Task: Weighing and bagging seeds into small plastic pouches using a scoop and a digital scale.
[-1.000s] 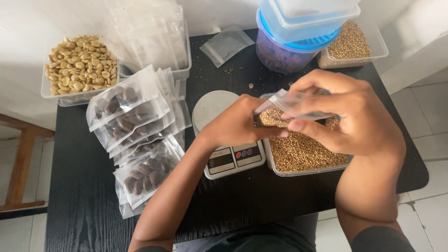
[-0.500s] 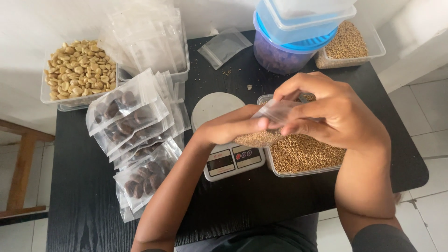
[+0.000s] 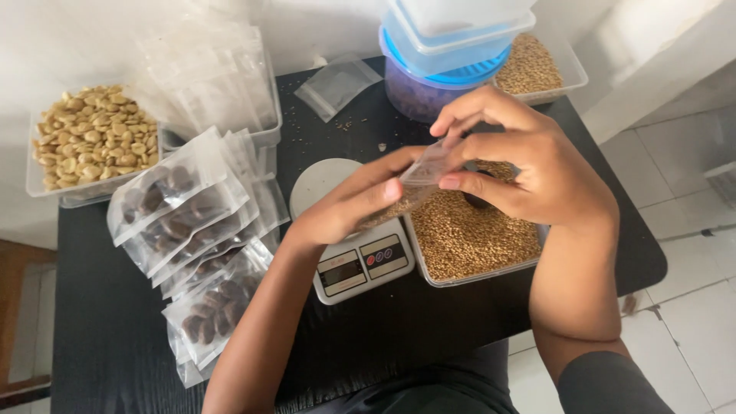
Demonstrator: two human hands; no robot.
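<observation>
Holding a small clear pouch [image 3: 418, 180] of grain, my left hand [image 3: 349, 203] and right hand [image 3: 529, 165] above the black table [image 3: 460, 337], white floor tiles [image 3: 690, 307] right.

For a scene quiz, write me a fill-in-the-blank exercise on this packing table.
1. Both hands, left hand and right hand, hold one small clear ____ of grain.
2. The kitchen scale stands to the ____ of the open grain tray.
3. The filled packets of dark pieces lie on a ____ table.

Missing words: bag; left; black

A black table [image 3: 115, 322] stands by a white wall [image 3: 69, 38] on pale floor tiles [image 3: 690, 307].
</observation>
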